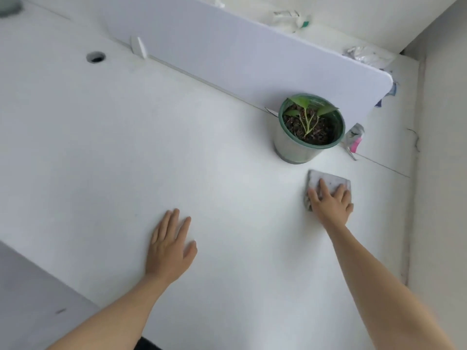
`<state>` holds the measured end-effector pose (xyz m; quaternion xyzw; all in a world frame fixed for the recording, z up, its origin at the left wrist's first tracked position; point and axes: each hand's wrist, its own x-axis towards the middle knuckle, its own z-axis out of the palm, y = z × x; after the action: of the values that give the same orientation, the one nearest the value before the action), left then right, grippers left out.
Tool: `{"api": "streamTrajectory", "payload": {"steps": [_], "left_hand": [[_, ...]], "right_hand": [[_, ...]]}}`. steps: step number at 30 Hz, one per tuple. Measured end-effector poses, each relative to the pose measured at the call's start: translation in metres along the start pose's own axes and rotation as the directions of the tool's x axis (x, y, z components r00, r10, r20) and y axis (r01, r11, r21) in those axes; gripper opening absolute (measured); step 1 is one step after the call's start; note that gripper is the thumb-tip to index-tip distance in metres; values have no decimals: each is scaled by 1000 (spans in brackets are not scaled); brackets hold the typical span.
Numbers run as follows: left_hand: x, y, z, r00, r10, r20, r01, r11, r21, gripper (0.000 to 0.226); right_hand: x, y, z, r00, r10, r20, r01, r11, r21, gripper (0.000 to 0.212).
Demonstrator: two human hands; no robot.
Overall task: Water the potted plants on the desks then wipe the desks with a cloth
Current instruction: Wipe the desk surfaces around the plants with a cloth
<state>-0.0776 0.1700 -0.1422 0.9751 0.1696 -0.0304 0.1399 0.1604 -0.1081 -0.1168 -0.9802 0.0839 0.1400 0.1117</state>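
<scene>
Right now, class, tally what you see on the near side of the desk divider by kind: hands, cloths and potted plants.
Hands: 2, the left hand and the right hand
Cloths: 1, the grey cloth
Potted plants: 1, the potted plant
Total: 4

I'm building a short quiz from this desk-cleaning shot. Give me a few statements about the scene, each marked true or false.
1. The right hand presses a grey cloth flat on the desk. True.
2. The left hand grips the potted plant. False: it lies flat on the desk with straight fingers, well apart from the pot.
3. The potted plant stands upright close to the partition. True.
4. The cloth is tucked under the pot. False: it lies on the desk in front of the pot, with bare desk between them.
</scene>
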Motion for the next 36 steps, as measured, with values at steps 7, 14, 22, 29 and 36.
{"api": "streamTrajectory", "payload": {"steps": [7,14,22,29,36], "left_hand": [[2,1,4,995,-8,-95,12,999,45,51],[2,0,10,990,-12,-143,21,998,66,51],[3,-1,12,990,4,-139,6,997,71,52],[2,-3,14,991,2,-131,7,997,74,53],[4,-2,12,990,-6,-138,13,999,53,53]], "right_hand": [[23,-21,0,1000,7,-9,-7,1000,22,51],[-46,-71,43,841,-535,77,540,838,-80,58],[28,-181,33,811,-533,241,572,809,-136,61],[32,-213,45,868,-472,156,488,869,-85,57],[-51,-90,60,662,-735,148,748,633,-200,49]]}}
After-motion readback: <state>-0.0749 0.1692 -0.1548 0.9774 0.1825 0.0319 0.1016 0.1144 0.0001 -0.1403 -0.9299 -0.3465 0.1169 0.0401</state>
